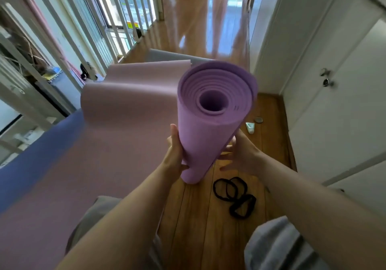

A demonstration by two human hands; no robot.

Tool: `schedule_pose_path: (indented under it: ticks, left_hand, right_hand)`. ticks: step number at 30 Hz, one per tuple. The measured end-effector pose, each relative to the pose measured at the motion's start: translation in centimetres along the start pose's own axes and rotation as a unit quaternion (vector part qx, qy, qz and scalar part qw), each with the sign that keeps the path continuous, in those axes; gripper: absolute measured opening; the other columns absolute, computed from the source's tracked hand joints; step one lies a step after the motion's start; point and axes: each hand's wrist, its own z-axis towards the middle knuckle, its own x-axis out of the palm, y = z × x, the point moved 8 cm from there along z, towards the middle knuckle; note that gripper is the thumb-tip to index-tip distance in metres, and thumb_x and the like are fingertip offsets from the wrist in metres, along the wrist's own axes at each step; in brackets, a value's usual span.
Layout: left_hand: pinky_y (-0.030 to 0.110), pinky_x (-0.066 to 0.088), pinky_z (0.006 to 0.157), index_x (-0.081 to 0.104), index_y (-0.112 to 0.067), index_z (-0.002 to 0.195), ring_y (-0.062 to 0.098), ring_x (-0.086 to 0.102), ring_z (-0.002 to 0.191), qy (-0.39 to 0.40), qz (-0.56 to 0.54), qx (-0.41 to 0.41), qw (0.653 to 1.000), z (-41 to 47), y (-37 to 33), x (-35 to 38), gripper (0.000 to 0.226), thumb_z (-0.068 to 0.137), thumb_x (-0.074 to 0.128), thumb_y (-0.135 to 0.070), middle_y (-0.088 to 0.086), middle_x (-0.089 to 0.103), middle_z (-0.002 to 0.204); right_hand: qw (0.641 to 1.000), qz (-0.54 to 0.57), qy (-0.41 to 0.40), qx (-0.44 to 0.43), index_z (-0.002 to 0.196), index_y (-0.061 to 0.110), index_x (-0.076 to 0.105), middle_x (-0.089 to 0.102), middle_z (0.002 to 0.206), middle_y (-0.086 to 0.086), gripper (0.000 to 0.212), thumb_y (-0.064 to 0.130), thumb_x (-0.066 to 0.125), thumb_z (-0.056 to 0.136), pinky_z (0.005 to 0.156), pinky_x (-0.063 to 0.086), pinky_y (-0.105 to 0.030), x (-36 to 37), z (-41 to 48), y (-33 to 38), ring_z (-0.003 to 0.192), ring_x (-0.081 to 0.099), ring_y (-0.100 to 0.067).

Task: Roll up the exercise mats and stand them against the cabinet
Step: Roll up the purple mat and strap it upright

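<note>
A rolled-up purple mat (208, 127) stands nearly upright in front of me, its spiral end facing the camera and its lower end above the wooden floor. My left hand (174, 157) grips its left side, thumb along the roll. My right hand (238, 157) holds the right side low down, fingers partly hidden behind the roll. A pink mat (108, 140) lies unrolled on the left with its far end curled up. A blue mat (31, 157) lies under it, and a grey mat (167, 55) lies farther back. The white cabinet (338, 107) stands on the right.
Black elastic bands (234, 194) lie on the wooden floor (200, 223) below the roll. A small tube (250, 127) and a round lid (258, 120) lie near the cabinet's foot. A white railing (69, 33) runs along the left. My knees show at the bottom.
</note>
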Motion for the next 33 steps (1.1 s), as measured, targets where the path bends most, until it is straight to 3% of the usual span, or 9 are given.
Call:
schedule_pose_path:
  ticks: [2, 7, 11, 14, 16, 19, 22, 29, 33]
  left_hand:
    - [0.067, 0.038, 0.096, 0.017, -0.044, 0.145, 0.030, 0.025, 0.139, 0.007, -0.004, 0.011, 1.000, 0.1, 0.1, 0.2, 0.073, 0.082, 0.019, -0.081, -0.007, 0.024, 0.152]
    - [0.066, 0.044, 0.091, 0.025, -0.039, 0.144, 0.031, 0.032, 0.134, 0.003, 0.026, 0.011, 1.000, 0.5, -0.6, 0.4, 0.087, 0.073, 0.028, -0.088, 0.000, 0.028, 0.150]
    - [0.052, 0.052, 0.089, 0.041, -0.019, 0.127, 0.028, 0.052, 0.110, -0.099, 0.166, 0.109, 0.975, 0.2, -4.9, -1.6, 0.040, 0.098, 0.043, -0.046, 0.010, 0.039, 0.132]
    - [0.050, 0.054, 0.086, 0.043, -0.021, 0.123, 0.027, 0.059, 0.103, -0.058, 0.159, 0.125, 0.978, -0.8, -7.5, -1.2, 0.026, 0.098, 0.047, -0.016, 0.011, 0.056, 0.117]
    - [0.049, 0.054, 0.086, 0.044, -0.020, 0.125, 0.027, 0.057, 0.109, -0.020, 0.093, 0.089, 0.991, -2.1, -8.6, -0.8, 0.026, 0.101, 0.044, -0.029, 0.010, 0.056, 0.124]
    - [0.054, 0.046, 0.096, 0.045, -0.026, 0.138, 0.031, 0.051, 0.120, 0.063, 0.052, 0.064, 0.995, -4.0, -10.2, 0.9, 0.062, 0.093, 0.030, -0.067, 0.008, 0.051, 0.134]
    - [0.056, 0.039, 0.103, 0.042, -0.032, 0.136, 0.032, 0.044, 0.128, 0.127, 0.069, 0.059, 0.988, -5.0, -11.3, 3.0, 0.082, 0.075, 0.022, -0.083, 0.007, 0.045, 0.140]
    - [0.056, 0.032, 0.108, 0.035, -0.034, 0.144, 0.028, 0.033, 0.138, 0.152, 0.126, 0.077, 0.977, -5.7, -12.3, 6.9, 0.098, 0.061, 0.022, -0.085, 0.002, 0.032, 0.153]
    - [0.057, 0.030, 0.109, 0.052, -0.046, 0.110, 0.020, 0.037, 0.133, 0.163, 0.102, 0.112, 0.975, -6.0, -13.2, 9.2, 0.058, 0.079, 0.012, -0.076, -0.014, 0.052, 0.126]
  right_hand:
    - [1.000, 0.010, -0.001, 0.008, 0.135, 0.022, 0.044, 0.053, 0.128, -0.015, 0.075, 0.075, 0.038, 0.083, 0.100, 0.038, -0.063, -0.5, 0.4, -0.2, 0.119, 0.051, -0.036]
    - [1.000, -0.025, -0.017, -0.007, 0.137, 0.024, 0.042, 0.050, 0.132, -0.010, 0.080, 0.079, 0.040, 0.079, 0.092, 0.042, -0.055, -0.9, 0.1, 0.7, 0.124, 0.046, -0.033]
    - [0.957, -0.089, -0.131, -0.243, 0.119, 0.023, 0.052, 0.060, 0.115, -0.013, 0.030, 0.028, 0.058, 0.090, 0.087, 0.052, -0.051, -2.1, -1.9, 6.7, 0.108, 0.060, -0.037]
    - [0.949, -0.091, -0.090, -0.289, 0.114, 0.010, 0.056, 0.061, 0.111, -0.020, 0.025, 0.007, 0.059, 0.090, 0.082, 0.056, -0.047, -0.8, -3.9, 9.3, 0.095, 0.064, -0.036]
    - [0.968, -0.080, -0.070, -0.227, 0.103, 0.014, 0.058, 0.061, 0.102, -0.014, 0.014, 0.019, 0.046, 0.099, 0.079, 0.053, -0.041, 0.1, -5.3, 9.7, 0.089, 0.062, -0.032]
    - [0.985, -0.104, -0.037, -0.130, 0.111, 0.031, 0.055, 0.062, 0.107, -0.011, 0.043, 0.063, 0.031, 0.094, 0.083, 0.054, -0.047, 0.6, -7.1, 9.9, 0.098, 0.063, -0.029]
    - [0.988, -0.109, -0.008, -0.105, 0.129, 0.037, 0.046, 0.061, 0.116, -0.014, 0.076, 0.084, 0.024, 0.074, 0.090, 0.049, -0.057, 0.3, -8.9, 11.2, 0.107, 0.061, -0.034]
    - [0.989, -0.109, 0.024, -0.094, 0.145, 0.024, 0.037, 0.056, 0.128, -0.021, 0.106, 0.085, 0.035, 0.058, 0.093, 0.048, -0.058, -1.5, -10.4, 12.8, 0.110, 0.060, -0.038]
    - [0.989, -0.085, 0.002, -0.119, 0.142, 0.023, 0.039, 0.054, 0.130, -0.020, 0.103, 0.085, 0.041, 0.060, 0.094, 0.048, -0.057, -2.9, -10.2, 13.6, 0.114, 0.057, -0.040]
